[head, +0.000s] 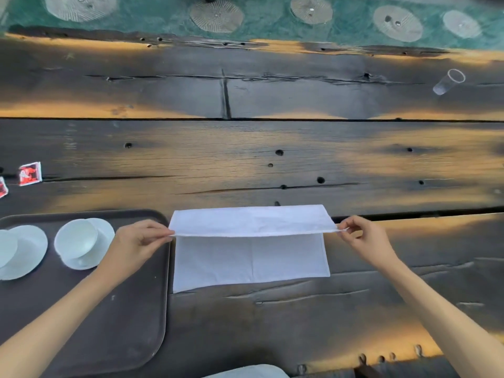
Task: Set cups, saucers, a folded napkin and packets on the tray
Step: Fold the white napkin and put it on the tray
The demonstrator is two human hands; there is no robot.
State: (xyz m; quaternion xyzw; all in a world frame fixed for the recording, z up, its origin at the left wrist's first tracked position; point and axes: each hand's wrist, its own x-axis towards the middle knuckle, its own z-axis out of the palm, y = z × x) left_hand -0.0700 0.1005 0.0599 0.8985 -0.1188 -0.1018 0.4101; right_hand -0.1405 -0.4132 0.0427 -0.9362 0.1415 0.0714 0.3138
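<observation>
A white napkin (pixel 251 252) lies on the dark wooden table just right of the brown tray (pixel 109 323). Its far half is folded over toward me and held raised. My left hand (pixel 139 241) pinches the left corner of the fold, and my right hand (pixel 365 236) pinches the right corner. On the tray stand a white cup (pixel 76 238) on a saucer (pixel 105 233) and, at the left edge, a second cup (pixel 6 249) on a saucer (pixel 27 252). Two red packets (pixel 30 173) (pixel 2 188) lie on the table beyond the tray.
A clear plastic cup (pixel 448 81) lies on its side at the far right of the table. Green ground with round stepping stones (pixel 216 16) runs past the table's far edge. A white object (pixel 248 372) shows at the bottom edge.
</observation>
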